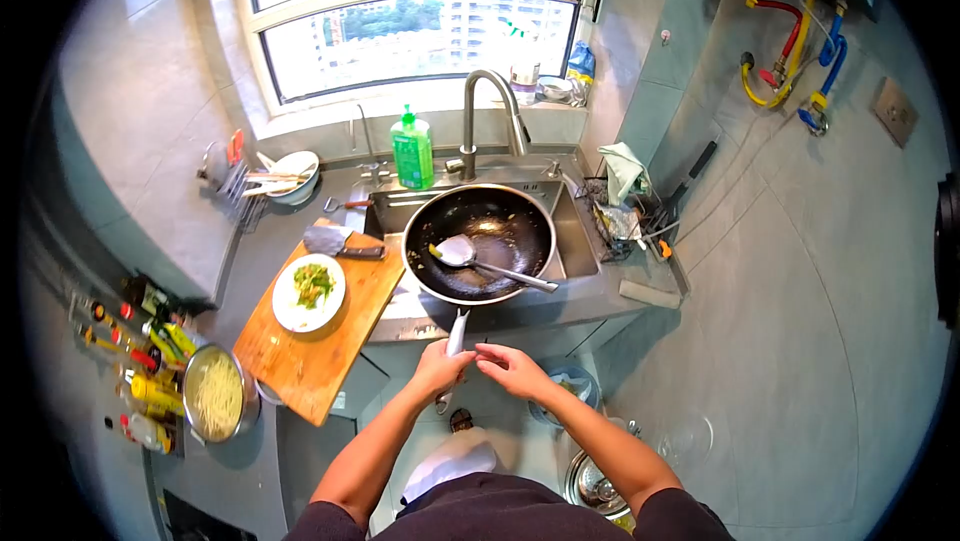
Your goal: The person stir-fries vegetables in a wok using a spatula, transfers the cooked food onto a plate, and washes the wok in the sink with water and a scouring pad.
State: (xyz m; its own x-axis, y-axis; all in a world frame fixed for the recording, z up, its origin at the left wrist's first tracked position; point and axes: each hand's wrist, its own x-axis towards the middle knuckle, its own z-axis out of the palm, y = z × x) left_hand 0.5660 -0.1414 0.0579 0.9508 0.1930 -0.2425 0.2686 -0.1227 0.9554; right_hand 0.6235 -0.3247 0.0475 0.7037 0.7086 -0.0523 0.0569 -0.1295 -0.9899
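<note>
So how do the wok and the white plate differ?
The wok is dark and deep; the plate is white and shallow. The wok, clearly larger, sits over the sink with a metal spatula in it; the plate rests on the cutting board, holding greens. Both are round.

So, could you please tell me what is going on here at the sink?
A person's left hand grips the handle of a dark wok positioned over the sink. The right hand is close beside the left. A utensil lies in the wok, which has small bits stuck inside. To the left, a wooden board holds a plate of food with greens and a cleaver.
</note>
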